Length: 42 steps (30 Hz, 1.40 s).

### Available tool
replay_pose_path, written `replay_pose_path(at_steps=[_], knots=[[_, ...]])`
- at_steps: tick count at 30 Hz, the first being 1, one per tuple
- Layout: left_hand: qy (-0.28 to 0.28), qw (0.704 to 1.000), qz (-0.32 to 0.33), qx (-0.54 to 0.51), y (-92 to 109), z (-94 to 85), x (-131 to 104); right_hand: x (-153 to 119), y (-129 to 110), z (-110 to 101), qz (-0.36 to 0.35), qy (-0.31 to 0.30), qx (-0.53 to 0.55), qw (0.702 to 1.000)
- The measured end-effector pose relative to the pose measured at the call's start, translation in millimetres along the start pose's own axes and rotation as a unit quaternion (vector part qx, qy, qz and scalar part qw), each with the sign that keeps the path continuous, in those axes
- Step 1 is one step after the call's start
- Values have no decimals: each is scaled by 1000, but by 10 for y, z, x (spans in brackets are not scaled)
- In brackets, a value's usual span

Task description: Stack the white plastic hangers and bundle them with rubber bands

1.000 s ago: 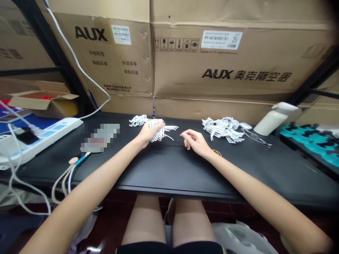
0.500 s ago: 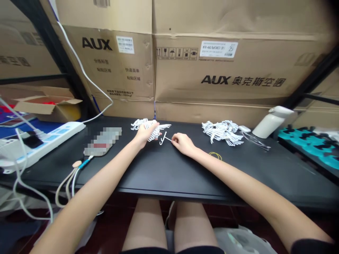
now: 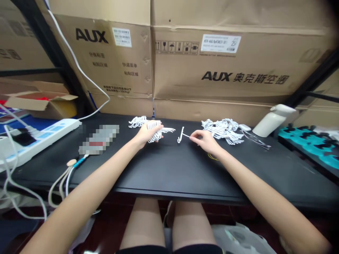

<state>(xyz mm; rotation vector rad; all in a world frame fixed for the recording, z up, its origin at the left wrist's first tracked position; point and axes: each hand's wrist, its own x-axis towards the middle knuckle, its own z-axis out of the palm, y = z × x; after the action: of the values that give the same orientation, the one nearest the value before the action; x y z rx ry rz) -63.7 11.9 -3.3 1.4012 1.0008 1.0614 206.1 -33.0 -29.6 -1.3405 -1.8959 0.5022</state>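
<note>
My left hand [image 3: 145, 134] is wrapped round a bundle of white hooks [image 3: 154, 131] above the black table. Behind it lie more white hooks [image 3: 137, 121], and thin white ends stick out to its right. Between thumb and fingers, my right hand [image 3: 205, 139] pinches the thin stem of a single white hook [image 3: 181, 135], whose crosspiece and curved end point left, apart from the bundle. A pile of white hooks [image 3: 224, 130] lies just behind and right of my right hand. A yellow band [image 3: 212, 157] is on the table beneath my right wrist.
At the right are a white bottle [image 3: 272, 121], glasses [image 3: 255, 139] and a teal-and-black rack [image 3: 312, 146]. On the left sit a blurred-out device [image 3: 100, 139] with cables, a power strip [image 3: 39, 139] and an open carton [image 3: 39, 102]. Large cardboard boxes [image 3: 180, 81] stand behind the black table [image 3: 169, 173].
My right hand has moved right with the single hook, away from my left hand and closer to the right pile. My left hand still grips the bundle. The view has shifted slightly.
</note>
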Motion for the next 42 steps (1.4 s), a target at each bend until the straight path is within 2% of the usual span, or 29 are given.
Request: replay_pose_path(at_steps=[7, 13, 24, 37, 42], knots=[[-38, 999, -21, 33, 45, 61, -57, -19, -72, -28, -22, 40, 43, 998], [-63, 997, -20, 28, 60, 87, -103, -59, -170, -2, -42, 18, 53, 998], [-163, 986, -10, 37, 77, 157, -186, -129, -350, 126, -67, 11, 71, 995], [-120, 985, 34, 118, -33, 213, -153, -142, -383, 217, -9, 19, 177, 984], [-93, 983, 78, 140, -16, 230, -167, -127, -363, 183, -13, 22, 152, 988]])
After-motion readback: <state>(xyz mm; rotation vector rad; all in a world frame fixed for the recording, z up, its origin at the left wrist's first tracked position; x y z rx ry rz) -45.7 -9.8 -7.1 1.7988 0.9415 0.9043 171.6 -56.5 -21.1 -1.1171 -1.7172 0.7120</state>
